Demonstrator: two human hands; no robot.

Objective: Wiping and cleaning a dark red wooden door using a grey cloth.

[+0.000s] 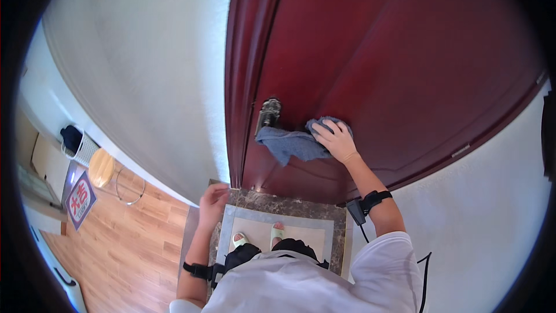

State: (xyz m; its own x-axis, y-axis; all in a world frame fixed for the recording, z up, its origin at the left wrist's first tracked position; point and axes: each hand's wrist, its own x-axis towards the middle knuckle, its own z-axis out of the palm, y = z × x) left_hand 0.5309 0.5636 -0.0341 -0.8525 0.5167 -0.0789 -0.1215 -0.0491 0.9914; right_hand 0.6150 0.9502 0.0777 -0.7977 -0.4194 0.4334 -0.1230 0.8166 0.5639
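My right hand (333, 140) grips a bunched part of a blue-grey cloth (289, 141) against a dark red door (391, 52). The cloth's loose part stretches left and hangs just below the patterned metal door handle (270, 111); the lower part of that handle is hidden by it. My left hand (213, 204) is lower down, near the foot of the door frame (243, 74) and the white wall. It holds nothing, and its slightly blurred fingers are bent and apart.
A pale wall (143, 61) stands left of the frame, another (469, 226) to the right. Brown marble edging (286, 202) surrounds the floor tile under my slippers. On the wood floor (126, 243) are a round stool (102, 167), a white basket (87, 150) and a mat (81, 200).
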